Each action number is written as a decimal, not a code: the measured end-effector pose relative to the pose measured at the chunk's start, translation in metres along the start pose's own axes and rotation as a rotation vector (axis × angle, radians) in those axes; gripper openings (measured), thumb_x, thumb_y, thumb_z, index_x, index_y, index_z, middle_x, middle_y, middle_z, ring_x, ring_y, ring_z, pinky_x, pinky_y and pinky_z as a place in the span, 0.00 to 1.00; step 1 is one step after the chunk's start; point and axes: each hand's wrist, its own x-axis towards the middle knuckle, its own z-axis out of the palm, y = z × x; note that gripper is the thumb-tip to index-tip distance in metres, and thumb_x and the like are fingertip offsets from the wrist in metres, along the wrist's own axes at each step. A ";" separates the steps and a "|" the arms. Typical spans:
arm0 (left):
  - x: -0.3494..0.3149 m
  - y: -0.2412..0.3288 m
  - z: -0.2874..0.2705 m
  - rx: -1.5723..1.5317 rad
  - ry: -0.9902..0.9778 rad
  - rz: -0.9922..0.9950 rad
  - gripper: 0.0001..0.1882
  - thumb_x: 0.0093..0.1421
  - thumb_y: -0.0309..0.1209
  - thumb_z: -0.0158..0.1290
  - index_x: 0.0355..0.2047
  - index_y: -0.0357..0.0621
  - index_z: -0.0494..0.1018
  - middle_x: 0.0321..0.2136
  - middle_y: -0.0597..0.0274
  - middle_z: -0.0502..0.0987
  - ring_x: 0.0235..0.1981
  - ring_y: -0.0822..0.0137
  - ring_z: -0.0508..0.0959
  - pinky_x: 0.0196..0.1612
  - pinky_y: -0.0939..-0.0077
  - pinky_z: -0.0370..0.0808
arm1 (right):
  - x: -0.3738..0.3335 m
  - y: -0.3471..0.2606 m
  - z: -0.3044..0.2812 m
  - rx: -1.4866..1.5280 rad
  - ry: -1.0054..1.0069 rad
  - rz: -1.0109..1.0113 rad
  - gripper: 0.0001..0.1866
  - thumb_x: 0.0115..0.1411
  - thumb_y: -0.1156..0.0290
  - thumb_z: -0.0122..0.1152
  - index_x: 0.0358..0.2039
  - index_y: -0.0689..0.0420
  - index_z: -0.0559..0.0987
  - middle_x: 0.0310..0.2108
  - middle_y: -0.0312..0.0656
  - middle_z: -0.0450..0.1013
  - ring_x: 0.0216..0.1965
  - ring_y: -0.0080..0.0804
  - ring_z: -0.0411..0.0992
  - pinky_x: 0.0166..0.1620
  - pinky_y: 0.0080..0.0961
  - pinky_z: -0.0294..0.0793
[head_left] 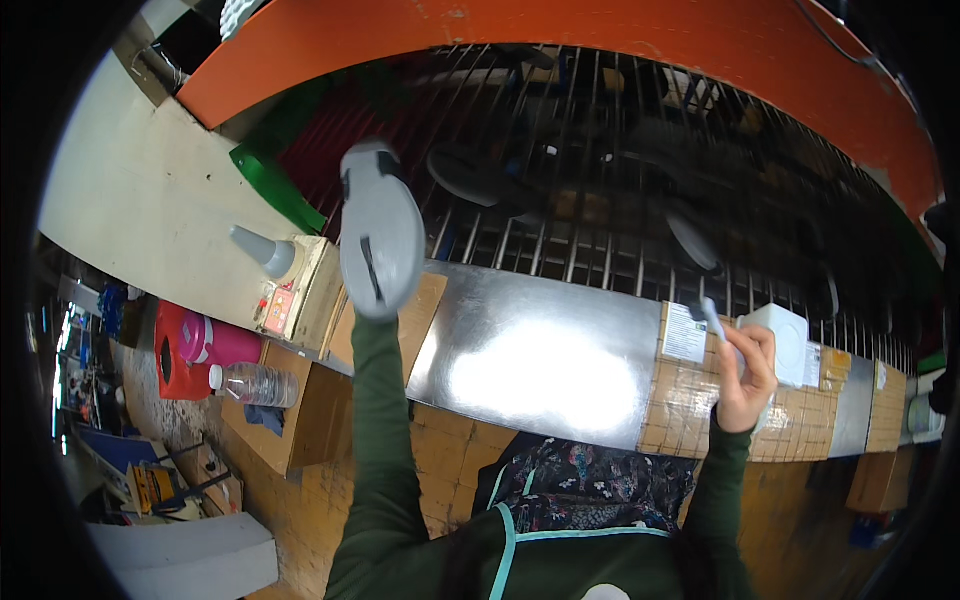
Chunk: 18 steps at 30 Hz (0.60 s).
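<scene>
A grey shoe [382, 245] with its sole toward me is raised at the end of my left arm, above the left end of the metal ledge. It hides my left hand, which bears the shoe; whether the fingers are inside it cannot be seen. My right hand [745, 378] is closed in a pinch around a small brush [713, 318] with a pale handle and a dark tip. Just beyond that hand stands a white container [779, 338]. The two hands are well apart.
Several dark shoes [470, 176] lie on a rack of metal rollers [540, 250] under an orange hood [500, 25]. In front runs a shiny metal ledge [530, 350], partly covered with taped cardboard [690, 410]. To the left are a grey cone [258, 248] and a plastic bottle [258, 384].
</scene>
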 end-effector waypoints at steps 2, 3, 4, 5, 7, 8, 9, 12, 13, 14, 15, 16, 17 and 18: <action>0.057 -0.002 -0.010 0.028 0.136 -0.006 0.36 0.59 0.42 0.53 0.63 0.41 0.55 0.52 0.53 0.71 0.47 0.64 0.76 0.49 0.70 0.76 | -0.009 0.012 -0.006 0.088 0.001 0.075 0.09 0.57 0.79 0.60 0.38 0.66 0.80 0.36 0.41 0.67 0.38 0.28 0.66 0.42 0.21 0.66; 0.083 -0.005 -0.014 0.041 0.195 -0.018 0.36 0.59 0.42 0.52 0.64 0.41 0.55 0.52 0.53 0.71 0.47 0.64 0.76 0.49 0.70 0.76 | -0.014 0.017 -0.008 0.111 0.009 0.118 0.09 0.58 0.79 0.59 0.39 0.67 0.80 0.36 0.40 0.66 0.37 0.28 0.66 0.42 0.20 0.65; 0.108 -0.010 -0.016 0.057 0.241 -0.033 0.36 0.59 0.42 0.52 0.64 0.41 0.55 0.52 0.53 0.71 0.47 0.64 0.76 0.49 0.70 0.76 | -0.018 0.022 -0.009 0.129 0.010 0.132 0.09 0.58 0.79 0.59 0.39 0.67 0.80 0.36 0.40 0.66 0.37 0.27 0.65 0.42 0.20 0.65; 0.129 -0.016 -0.019 0.071 0.286 -0.044 0.35 0.59 0.41 0.52 0.64 0.42 0.55 0.52 0.53 0.71 0.47 0.64 0.76 0.49 0.70 0.76 | -0.022 0.027 -0.009 0.131 0.016 0.151 0.09 0.59 0.79 0.59 0.39 0.67 0.79 0.36 0.40 0.66 0.37 0.26 0.65 0.41 0.19 0.65; 0.164 -0.030 -0.026 0.099 0.356 -0.075 0.35 0.59 0.41 0.51 0.64 0.42 0.55 0.52 0.53 0.71 0.47 0.64 0.76 0.48 0.70 0.76 | -0.028 0.037 -0.008 0.149 0.027 0.195 0.09 0.60 0.78 0.58 0.40 0.67 0.79 0.36 0.39 0.66 0.36 0.24 0.65 0.40 0.18 0.64; 0.180 -0.038 -0.028 0.114 0.388 -0.091 0.35 0.59 0.40 0.51 0.64 0.43 0.55 0.52 0.53 0.71 0.46 0.64 0.76 0.48 0.70 0.76 | -0.030 0.041 -0.007 0.163 0.030 0.225 0.09 0.60 0.78 0.58 0.40 0.67 0.79 0.36 0.38 0.66 0.35 0.23 0.65 0.39 0.17 0.64; 0.193 -0.044 -0.032 0.126 0.412 -0.098 0.35 0.59 0.40 0.51 0.64 0.43 0.55 0.53 0.53 0.71 0.46 0.64 0.76 0.48 0.70 0.76 | -0.030 0.046 -0.007 0.179 0.041 0.249 0.09 0.61 0.78 0.58 0.40 0.67 0.79 0.36 0.38 0.66 0.35 0.22 0.65 0.38 0.16 0.64; 0.227 -0.059 -0.043 0.165 0.463 -0.121 0.34 0.59 0.39 0.50 0.64 0.44 0.56 0.53 0.54 0.71 0.46 0.65 0.76 0.47 0.70 0.75 | -0.026 0.061 -0.003 0.279 0.064 0.372 0.09 0.61 0.78 0.58 0.41 0.66 0.78 0.36 0.36 0.66 0.31 0.18 0.64 0.33 0.13 0.63; 0.234 -0.062 -0.049 0.181 0.473 -0.126 0.34 0.59 0.39 0.50 0.64 0.44 0.56 0.53 0.54 0.71 0.46 0.65 0.76 0.47 0.70 0.75 | -0.022 0.068 0.003 0.268 0.106 0.371 0.10 0.64 0.73 0.55 0.43 0.64 0.78 0.32 0.32 0.67 0.26 0.15 0.62 0.28 0.12 0.60; 0.240 -0.064 -0.055 0.193 0.482 -0.129 0.34 0.59 0.39 0.50 0.64 0.45 0.56 0.53 0.54 0.71 0.45 0.65 0.76 0.47 0.70 0.75 | -0.021 0.071 0.002 0.336 0.123 0.472 0.11 0.65 0.70 0.54 0.43 0.64 0.78 0.30 0.32 0.67 0.25 0.15 0.61 0.27 0.13 0.59; 0.246 -0.063 -0.060 0.210 0.481 -0.128 0.33 0.59 0.39 0.49 0.64 0.45 0.56 0.53 0.54 0.71 0.45 0.65 0.76 0.46 0.70 0.75 | -0.016 0.077 0.007 0.416 0.158 0.565 0.13 0.66 0.68 0.53 0.43 0.64 0.77 0.28 0.31 0.67 0.24 0.15 0.60 0.25 0.13 0.58; 0.252 -0.061 -0.065 0.232 0.472 -0.129 0.33 0.59 0.38 0.49 0.64 0.45 0.56 0.53 0.54 0.71 0.45 0.65 0.76 0.46 0.70 0.75 | -0.012 0.079 0.008 0.507 0.209 0.638 0.14 0.67 0.65 0.52 0.43 0.63 0.77 0.26 0.30 0.67 0.22 0.15 0.59 0.24 0.13 0.57; 0.258 -0.058 -0.067 0.248 0.455 -0.130 0.33 0.59 0.38 0.49 0.64 0.46 0.56 0.53 0.54 0.71 0.45 0.65 0.76 0.46 0.70 0.75 | 0.001 0.089 0.019 0.586 0.221 0.648 0.18 0.68 0.56 0.48 0.39 0.59 0.76 0.21 0.30 0.65 0.18 0.17 0.58 0.22 0.15 0.55; 0.262 -0.055 -0.069 0.263 0.436 -0.132 0.33 0.59 0.38 0.49 0.64 0.46 0.56 0.53 0.54 0.71 0.45 0.65 0.76 0.46 0.70 0.75 | 0.014 0.097 0.026 0.725 0.117 0.564 0.19 0.67 0.52 0.49 0.33 0.55 0.72 0.20 0.33 0.65 0.17 0.20 0.58 0.21 0.16 0.56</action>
